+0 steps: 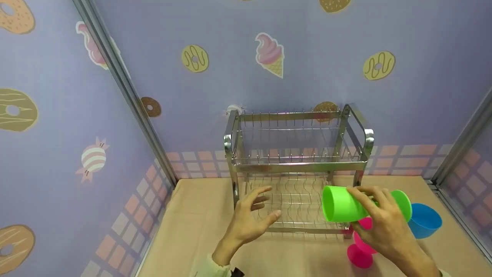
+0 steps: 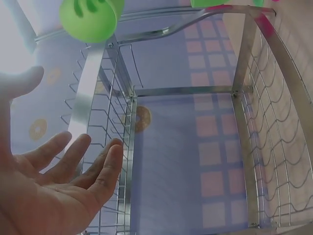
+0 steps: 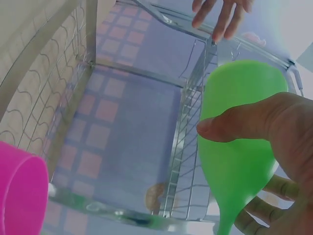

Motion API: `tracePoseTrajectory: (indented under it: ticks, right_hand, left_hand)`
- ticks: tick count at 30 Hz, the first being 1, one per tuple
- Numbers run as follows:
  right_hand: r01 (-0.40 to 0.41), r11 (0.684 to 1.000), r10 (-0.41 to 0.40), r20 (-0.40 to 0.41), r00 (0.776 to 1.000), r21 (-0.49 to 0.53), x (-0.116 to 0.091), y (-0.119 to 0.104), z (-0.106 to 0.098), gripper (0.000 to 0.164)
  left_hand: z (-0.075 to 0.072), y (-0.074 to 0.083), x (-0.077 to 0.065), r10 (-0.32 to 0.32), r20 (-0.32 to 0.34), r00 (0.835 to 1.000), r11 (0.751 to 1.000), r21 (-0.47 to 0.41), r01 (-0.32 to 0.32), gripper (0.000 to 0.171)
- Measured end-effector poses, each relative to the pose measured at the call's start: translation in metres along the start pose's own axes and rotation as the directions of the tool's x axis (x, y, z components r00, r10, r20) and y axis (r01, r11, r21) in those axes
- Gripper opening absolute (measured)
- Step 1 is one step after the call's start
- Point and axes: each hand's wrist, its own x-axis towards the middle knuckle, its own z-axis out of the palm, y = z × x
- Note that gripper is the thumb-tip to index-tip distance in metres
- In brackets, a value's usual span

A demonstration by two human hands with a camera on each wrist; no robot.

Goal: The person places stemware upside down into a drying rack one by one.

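Note:
My right hand (image 1: 386, 227) grips a bright green plastic goblet (image 1: 342, 204) around its bowl. The goblet lies sideways in the hand, mouth to the left and round foot to the right. In the right wrist view the thumb crosses the green goblet (image 3: 234, 166), whose bowl narrows to a stem. My left hand (image 1: 250, 221) hovers in front of the rack, fingers spread and holding nothing. Behind both hands stands a two-tier metal dish rack (image 1: 300, 167). A pink goblet (image 1: 360, 256) is on the table below the right hand, partly hidden by it.
A blue bowl-shaped cup (image 1: 426, 221) sits to the right of my right hand. The rack stands near the patterned back wall (image 1: 230, 88) on a beige-covered table (image 1: 200, 215). Metal posts (image 1: 127, 84) edge the side walls.

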Motion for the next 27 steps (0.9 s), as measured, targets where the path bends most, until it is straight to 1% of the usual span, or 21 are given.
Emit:
tracePoseTrajectory:
  ticks: [5,9,12,18,23,27]
  right_hand:
    - [0.031,0.999,-0.031,0.004,1.000,-0.016,0.005,-0.009,0.012,0.106]
    - [0.068,0.997,-0.067,0.007,0.998,-0.038,0.008,-0.015,0.021,0.101]
    - [0.083,0.995,-0.083,0.010,0.997,-0.046,0.010,-0.020,0.027,0.099]
    - [0.100,0.994,-0.101,-0.021,0.995,-0.039,0.014,-0.028,0.034,0.099]
    - [0.131,0.991,-0.131,-0.032,0.991,-0.027,0.017,-0.034,0.039,0.100]
    - [0.134,0.991,-0.135,-0.041,0.990,-0.015,0.018,-0.036,0.042,0.098]
  left_hand:
    - [0.010,0.004,0.004,-0.002,0.009,1.000,1.000,-0.020,0.002,0.063]
    - [0.019,0.006,0.006,0.003,0.020,1.000,0.998,-0.068,-0.002,0.065]
    - [0.026,0.008,0.008,0.010,0.040,0.999,0.996,-0.094,-0.006,0.067]
    - [0.037,0.013,0.013,0.008,0.084,0.996,0.995,-0.101,0.000,0.072]
    - [0.043,0.015,0.016,0.017,0.114,0.993,0.995,-0.099,-0.005,0.073]
    - [0.046,0.016,0.018,0.018,0.128,0.992,0.994,-0.107,-0.004,0.072]
